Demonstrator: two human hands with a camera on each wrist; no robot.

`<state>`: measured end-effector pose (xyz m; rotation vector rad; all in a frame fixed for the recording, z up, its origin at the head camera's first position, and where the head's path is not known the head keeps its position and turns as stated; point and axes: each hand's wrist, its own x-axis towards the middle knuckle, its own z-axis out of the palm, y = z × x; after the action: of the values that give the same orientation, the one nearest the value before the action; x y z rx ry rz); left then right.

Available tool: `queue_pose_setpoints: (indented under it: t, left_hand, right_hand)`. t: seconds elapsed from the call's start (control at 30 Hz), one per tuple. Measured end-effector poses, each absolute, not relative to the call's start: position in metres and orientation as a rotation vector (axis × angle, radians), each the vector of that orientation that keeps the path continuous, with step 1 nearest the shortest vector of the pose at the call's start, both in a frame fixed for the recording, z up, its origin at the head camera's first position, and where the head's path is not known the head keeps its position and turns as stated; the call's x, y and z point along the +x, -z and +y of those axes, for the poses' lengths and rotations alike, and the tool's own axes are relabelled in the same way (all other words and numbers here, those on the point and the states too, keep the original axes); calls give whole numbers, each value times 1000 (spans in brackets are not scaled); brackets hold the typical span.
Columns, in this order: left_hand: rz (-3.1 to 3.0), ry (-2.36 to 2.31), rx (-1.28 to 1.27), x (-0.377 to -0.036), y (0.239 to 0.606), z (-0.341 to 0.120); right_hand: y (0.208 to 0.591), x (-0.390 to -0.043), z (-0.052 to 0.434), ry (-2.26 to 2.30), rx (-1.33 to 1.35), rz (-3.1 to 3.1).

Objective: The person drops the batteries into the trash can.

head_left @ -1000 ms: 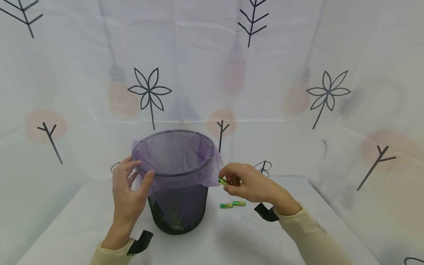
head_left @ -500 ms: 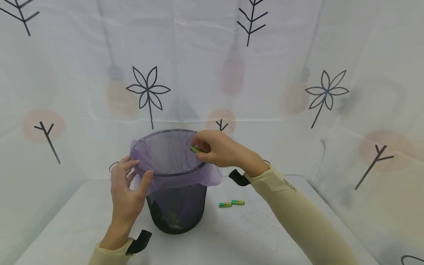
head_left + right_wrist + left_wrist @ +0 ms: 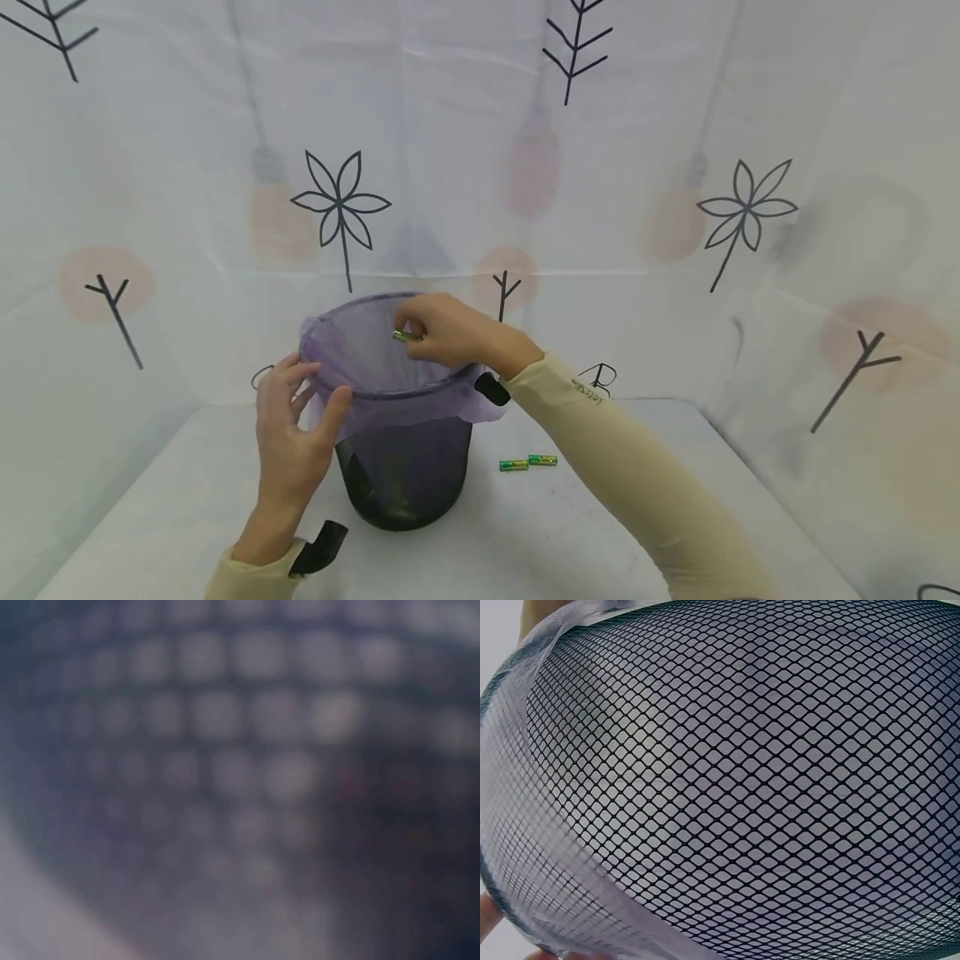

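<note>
A black mesh waste bin (image 3: 401, 475) lined with a purple bag (image 3: 360, 350) stands on the white table (image 3: 570, 533). My right hand (image 3: 438, 333) hovers over the bin's opening and pinches a green battery (image 3: 406, 336). My left hand (image 3: 294, 433) rests on the bin's left rim, thumb on the bag's folded edge, fingers loosely curved. The left wrist view is filled by the bin's mesh wall (image 3: 765, 787) and the bag's edge (image 3: 525, 825). Only blurred mesh shows in the right wrist view.
Two more green batteries (image 3: 528, 462) lie on the table just right of the bin. White printed cloth walls (image 3: 675, 167) close in the table at the back and on both sides.
My right hand carried the battery from beside the bin's right rim up and leftward, and now holds it over the opening. The left hand stayed on the rim.
</note>
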<state>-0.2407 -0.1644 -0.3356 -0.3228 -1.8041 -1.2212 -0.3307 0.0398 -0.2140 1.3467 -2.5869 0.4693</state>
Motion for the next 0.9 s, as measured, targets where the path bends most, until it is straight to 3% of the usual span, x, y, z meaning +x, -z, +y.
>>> queue_pose_setpoints:
  t: [0.9]
  left_hand:
    - [-1788, 1227, -344, -238, 334, -164]
  right_hand:
    - [227, -341, 27, -456, 1273, -2710]
